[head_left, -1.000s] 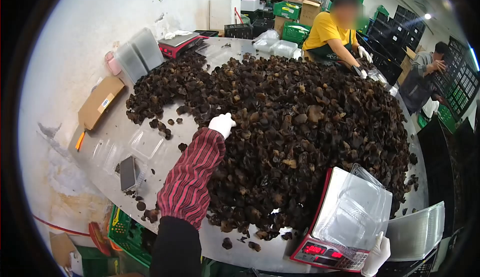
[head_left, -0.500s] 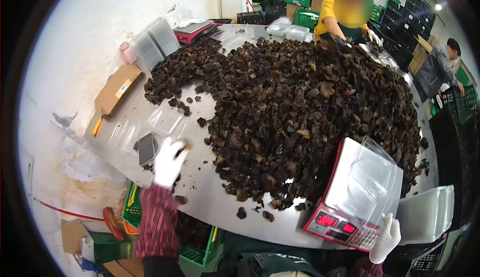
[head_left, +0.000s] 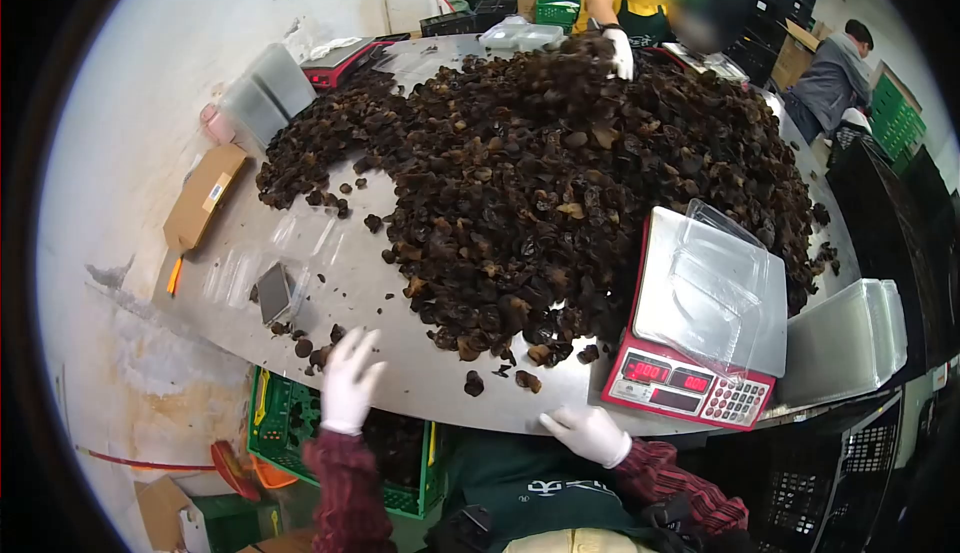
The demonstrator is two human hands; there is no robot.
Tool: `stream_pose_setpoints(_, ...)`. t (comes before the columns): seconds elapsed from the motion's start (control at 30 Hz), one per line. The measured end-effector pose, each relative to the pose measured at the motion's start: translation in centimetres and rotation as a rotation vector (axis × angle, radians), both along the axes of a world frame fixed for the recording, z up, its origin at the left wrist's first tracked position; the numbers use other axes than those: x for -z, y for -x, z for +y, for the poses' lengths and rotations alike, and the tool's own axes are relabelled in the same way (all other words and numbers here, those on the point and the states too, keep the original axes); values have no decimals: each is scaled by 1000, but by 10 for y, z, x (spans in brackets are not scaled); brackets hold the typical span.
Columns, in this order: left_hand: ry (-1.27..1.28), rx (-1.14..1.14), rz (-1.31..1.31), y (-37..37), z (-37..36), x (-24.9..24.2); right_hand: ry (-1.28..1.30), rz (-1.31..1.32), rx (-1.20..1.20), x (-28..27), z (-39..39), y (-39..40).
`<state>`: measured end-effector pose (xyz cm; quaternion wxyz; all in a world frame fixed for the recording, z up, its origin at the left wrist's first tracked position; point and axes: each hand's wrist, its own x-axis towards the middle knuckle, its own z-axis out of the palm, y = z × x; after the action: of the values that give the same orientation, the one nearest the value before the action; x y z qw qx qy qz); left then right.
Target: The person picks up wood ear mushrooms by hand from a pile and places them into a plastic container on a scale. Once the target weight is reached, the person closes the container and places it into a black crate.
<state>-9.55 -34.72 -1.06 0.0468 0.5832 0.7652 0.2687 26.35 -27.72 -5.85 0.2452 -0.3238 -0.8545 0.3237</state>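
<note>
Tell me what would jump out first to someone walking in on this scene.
The huge heap of dark dried mushrooms covering most of the metal table dominates everything. At its near right edge sits a red scale with a clear plastic box on its pan. The person's gloved left hand hovers open by loose pieces at the table's near edge, the right hand rests beside the scale, and another person's gloved hand digs in at the far side.

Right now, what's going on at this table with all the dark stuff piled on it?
A person in white gloves stands at a metal table heaped with dark dried fungus. The left hand is open at the table's near edge by a few loose pieces; the right hand rests on the edge beside a red scale carrying an empty clear tray. Across the pile, a co-worker's gloved hand touches the fungus.
</note>
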Motion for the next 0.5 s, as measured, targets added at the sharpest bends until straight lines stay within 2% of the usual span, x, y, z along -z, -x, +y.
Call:
stream_pose_setpoints(0.03,-61,118,-14,-24,27,0,-1,-1,12,3,-1,7)
stream_pose_setpoints(0.1,-102,318,-5,-71,80,-3,-172,-58,-11,5,0,20)
stream_pose_setpoints(0.2,-54,374,117,-126,135,-1,-187,-54,13,8,2,39)
stream_pose_setpoints(0.27,43,377,161,-138,159,21,-219,-10,4,18,5,44)
stream_pose_setpoints(0.4,-234,377,15,-143,135,41,-338,0,78,26,2,41)
stream_pose_setpoints(0.47,-248,385,-90,-150,107,39,-375,-20,51,28,3,41)
stream_pose_setpoints(0.5,-240,417,-20,-154,92,48,-375,-16,51,27,3,41)
